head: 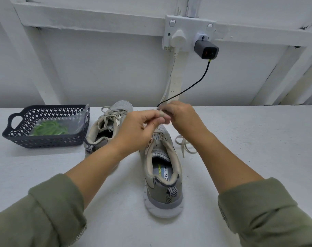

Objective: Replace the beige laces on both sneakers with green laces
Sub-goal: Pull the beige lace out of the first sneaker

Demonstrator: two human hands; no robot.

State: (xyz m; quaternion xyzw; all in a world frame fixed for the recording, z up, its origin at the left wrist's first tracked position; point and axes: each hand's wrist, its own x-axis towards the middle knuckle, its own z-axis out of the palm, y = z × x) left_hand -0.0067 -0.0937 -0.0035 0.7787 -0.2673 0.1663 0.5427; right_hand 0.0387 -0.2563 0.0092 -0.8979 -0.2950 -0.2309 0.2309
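Now pinching beige lace in left hand grip and right hand grip, above near sneaker on table, loose end trailing right; beside, far sneaker, laced beige; at left, green laces bagged in basket

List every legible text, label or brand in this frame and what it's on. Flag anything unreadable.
"HERS": yellow-green letters, cut off at the edge, on the insole of the near sneaker.
"ORY FOA": dark letters, also cut off, on the same insole.
Print along the white flat cable: too small to read.
Orange lit mark on the grey charger: blurred, unreadable.
Nothing else legible.
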